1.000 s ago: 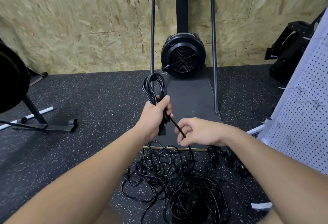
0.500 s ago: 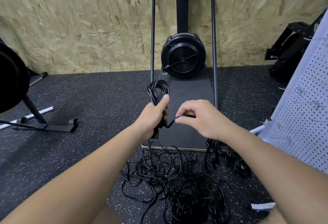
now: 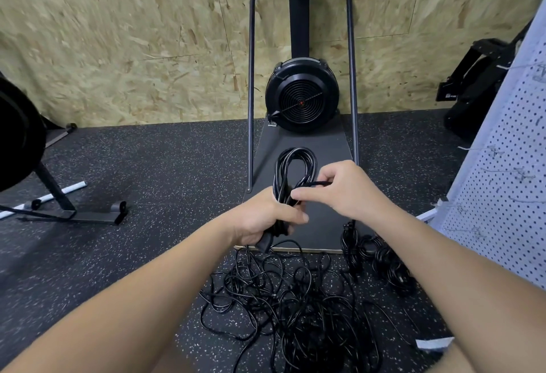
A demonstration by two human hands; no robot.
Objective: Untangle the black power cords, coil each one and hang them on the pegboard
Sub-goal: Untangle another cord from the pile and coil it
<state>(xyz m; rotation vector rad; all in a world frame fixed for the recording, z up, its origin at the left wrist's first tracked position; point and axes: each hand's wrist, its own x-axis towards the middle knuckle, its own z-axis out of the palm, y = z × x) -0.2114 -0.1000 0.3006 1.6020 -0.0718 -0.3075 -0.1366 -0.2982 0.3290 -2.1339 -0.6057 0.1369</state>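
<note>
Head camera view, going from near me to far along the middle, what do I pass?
Tangled cords on the floor → left hand gripping the coiled cord → round black fan housing → chipboard wall.

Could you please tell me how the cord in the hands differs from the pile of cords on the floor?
The coiled cord is gathered into neat loops; the tangled pile sprawls in loose, crossing strands. The coiled cord is held up, with the left hand gripping it and the right hand pinching its free end, while the tangled pile lies untouched on the floor. Both are black.
</note>
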